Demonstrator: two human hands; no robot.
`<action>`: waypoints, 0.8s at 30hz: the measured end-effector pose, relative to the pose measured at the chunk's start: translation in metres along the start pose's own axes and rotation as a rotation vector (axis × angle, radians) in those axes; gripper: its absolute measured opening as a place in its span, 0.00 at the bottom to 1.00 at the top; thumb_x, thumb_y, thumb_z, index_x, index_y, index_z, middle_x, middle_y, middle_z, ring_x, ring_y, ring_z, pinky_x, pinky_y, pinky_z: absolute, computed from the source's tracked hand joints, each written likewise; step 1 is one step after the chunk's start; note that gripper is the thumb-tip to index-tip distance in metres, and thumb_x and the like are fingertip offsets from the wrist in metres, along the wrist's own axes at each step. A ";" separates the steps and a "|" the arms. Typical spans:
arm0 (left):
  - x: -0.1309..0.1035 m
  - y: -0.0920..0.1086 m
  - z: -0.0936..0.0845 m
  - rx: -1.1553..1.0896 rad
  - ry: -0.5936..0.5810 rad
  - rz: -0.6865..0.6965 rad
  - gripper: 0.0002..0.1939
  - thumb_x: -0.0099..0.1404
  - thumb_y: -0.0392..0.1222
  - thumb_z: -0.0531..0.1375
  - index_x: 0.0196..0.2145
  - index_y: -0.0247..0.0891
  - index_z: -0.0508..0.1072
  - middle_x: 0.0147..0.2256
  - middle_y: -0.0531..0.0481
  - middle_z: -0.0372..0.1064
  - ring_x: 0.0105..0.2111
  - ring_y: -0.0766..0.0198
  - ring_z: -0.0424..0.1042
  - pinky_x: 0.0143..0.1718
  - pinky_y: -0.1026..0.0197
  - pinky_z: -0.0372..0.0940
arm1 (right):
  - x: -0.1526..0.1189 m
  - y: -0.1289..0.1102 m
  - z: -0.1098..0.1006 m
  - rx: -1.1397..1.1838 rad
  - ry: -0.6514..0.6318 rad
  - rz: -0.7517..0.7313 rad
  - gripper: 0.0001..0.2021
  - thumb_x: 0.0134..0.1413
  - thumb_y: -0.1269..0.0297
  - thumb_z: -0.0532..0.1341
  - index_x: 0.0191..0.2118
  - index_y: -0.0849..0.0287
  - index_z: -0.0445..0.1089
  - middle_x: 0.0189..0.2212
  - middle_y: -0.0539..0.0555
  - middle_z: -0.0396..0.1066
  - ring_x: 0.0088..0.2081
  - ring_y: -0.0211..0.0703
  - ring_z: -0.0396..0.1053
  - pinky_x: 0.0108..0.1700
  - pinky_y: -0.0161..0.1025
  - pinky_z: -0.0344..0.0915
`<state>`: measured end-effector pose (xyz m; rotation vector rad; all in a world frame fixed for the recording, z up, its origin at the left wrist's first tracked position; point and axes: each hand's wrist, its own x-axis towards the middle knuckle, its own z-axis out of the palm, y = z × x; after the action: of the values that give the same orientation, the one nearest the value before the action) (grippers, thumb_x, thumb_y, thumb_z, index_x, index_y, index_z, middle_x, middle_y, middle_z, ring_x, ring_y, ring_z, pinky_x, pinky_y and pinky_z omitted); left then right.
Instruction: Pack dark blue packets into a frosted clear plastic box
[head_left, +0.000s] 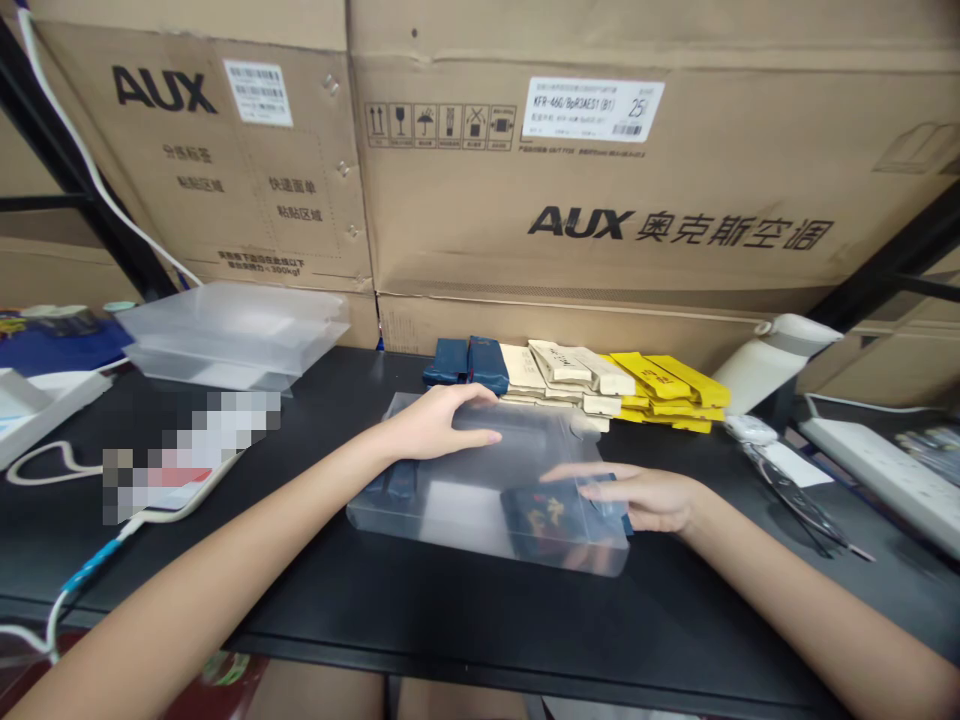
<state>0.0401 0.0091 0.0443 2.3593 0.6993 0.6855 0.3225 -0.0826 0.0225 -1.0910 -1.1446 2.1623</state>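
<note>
Right hand (651, 498): fingers closed on a dark blue packet with gold lettering (541, 518), at the right end of a clear plastic box (469, 515). The wall blurs the exact finger placement. Left hand (435, 425): open, thumb and forefinger spread, resting at the box's far left edge; remaining fingertips hidden.

Box lies flat on the black tabletop (315, 590), between the hands. The gripped packet shows through its right side. More dark blue shapes (401, 480) show at its left end, apparently two packets, blurred.

Status, judged from the layout: box partly filled, with dark blue only; middle looks unfilled. No cream or yellow packet seen inside. Lying outside, just behind the box, left to right:
- dark blue packets (487, 366): 2 tops visible;
- cream paper packets (559, 363): 3 tops visible, more layers beneath, total not countable;
- yellow packets (686, 380): 2 tops visible, layers beneath, total not countable.

Farther out, left: translucent plastic container (232, 335), at least 1, possibly stacked; 1 pixelated flat object (187, 470) with a white and blue cable (94, 565).

Right: 1 white bottle (765, 365), tilted; 1 pair of thin-framed glasses (799, 500); 1 white power strip (892, 475).

Back: brown cardboard (660, 180) printed "AUX", 2 panels.
</note>
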 end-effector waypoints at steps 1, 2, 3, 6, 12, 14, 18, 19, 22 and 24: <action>0.000 0.000 0.000 0.006 -0.001 -0.001 0.22 0.60 0.50 0.65 0.49 0.39 0.71 0.49 0.47 0.73 0.51 0.56 0.72 0.53 0.57 0.65 | 0.000 0.000 -0.001 -0.006 -0.006 0.002 0.19 0.50 0.67 0.70 0.49 0.60 0.75 0.48 0.58 0.76 0.49 0.44 0.75 0.52 0.37 0.70; 0.000 0.000 0.000 0.014 -0.002 -0.001 0.22 0.60 0.50 0.65 0.49 0.39 0.71 0.50 0.47 0.73 0.51 0.56 0.71 0.54 0.57 0.64 | -0.001 0.001 -0.003 -0.018 -0.005 0.007 0.20 0.49 0.67 0.71 0.50 0.59 0.75 0.47 0.58 0.76 0.48 0.44 0.75 0.52 0.37 0.70; 0.000 0.001 -0.001 0.021 -0.003 0.001 0.22 0.60 0.51 0.64 0.50 0.39 0.71 0.51 0.47 0.73 0.51 0.56 0.71 0.54 0.57 0.64 | -0.001 0.002 -0.005 -0.039 0.003 0.013 0.21 0.48 0.68 0.71 0.50 0.59 0.75 0.47 0.58 0.76 0.48 0.44 0.75 0.52 0.37 0.70; 0.000 0.002 -0.001 0.041 -0.007 0.012 0.21 0.61 0.51 0.64 0.50 0.40 0.71 0.51 0.48 0.73 0.52 0.56 0.71 0.54 0.57 0.64 | -0.003 0.005 -0.009 -0.133 0.047 0.016 0.25 0.44 0.69 0.73 0.52 0.58 0.74 0.47 0.57 0.76 0.47 0.44 0.76 0.49 0.37 0.72; 0.000 0.001 0.002 0.078 0.001 0.028 0.21 0.61 0.52 0.64 0.48 0.40 0.71 0.50 0.48 0.73 0.51 0.57 0.71 0.53 0.57 0.63 | -0.004 0.003 -0.005 -0.219 -0.195 0.040 0.26 0.50 0.61 0.70 0.55 0.60 0.68 0.43 0.58 0.77 0.36 0.44 0.79 0.36 0.37 0.76; -0.001 0.003 0.002 0.116 0.008 0.018 0.20 0.61 0.53 0.63 0.47 0.41 0.70 0.49 0.48 0.73 0.50 0.56 0.71 0.51 0.57 0.63 | -0.002 0.004 -0.006 -0.223 -0.258 0.048 0.26 0.52 0.60 0.69 0.55 0.61 0.66 0.38 0.57 0.79 0.30 0.42 0.79 0.30 0.34 0.75; -0.004 0.011 0.001 0.300 0.042 -0.152 0.23 0.59 0.63 0.60 0.38 0.40 0.66 0.38 0.48 0.74 0.38 0.53 0.73 0.35 0.56 0.63 | -0.001 0.008 -0.014 -0.200 -0.383 0.144 0.25 0.56 0.56 0.66 0.54 0.62 0.62 0.23 0.51 0.77 0.19 0.40 0.75 0.21 0.32 0.72; -0.005 0.013 0.001 0.349 0.049 -0.190 0.24 0.58 0.65 0.60 0.34 0.41 0.64 0.34 0.49 0.73 0.34 0.53 0.72 0.32 0.57 0.60 | -0.001 0.009 -0.014 -0.194 -0.402 0.171 0.23 0.56 0.56 0.66 0.52 0.62 0.63 0.22 0.51 0.77 0.19 0.40 0.75 0.21 0.32 0.73; -0.005 0.017 0.001 0.432 0.051 -0.221 0.26 0.58 0.67 0.58 0.27 0.41 0.59 0.29 0.52 0.70 0.30 0.55 0.69 0.29 0.59 0.54 | -0.002 0.009 -0.013 -0.191 -0.412 0.194 0.21 0.56 0.54 0.66 0.48 0.63 0.64 0.23 0.52 0.78 0.20 0.41 0.76 0.22 0.34 0.74; -0.004 0.016 0.002 0.438 0.051 -0.211 0.27 0.58 0.67 0.58 0.25 0.41 0.56 0.28 0.52 0.69 0.30 0.56 0.69 0.28 0.60 0.52 | -0.003 0.008 -0.011 -0.205 -0.384 0.170 0.21 0.54 0.54 0.67 0.47 0.63 0.65 0.21 0.50 0.76 0.17 0.39 0.74 0.20 0.32 0.72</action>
<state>0.0430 -0.0057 0.0523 2.6070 1.2043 0.5430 0.3329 -0.0832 0.0135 -0.9033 -1.5176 2.5062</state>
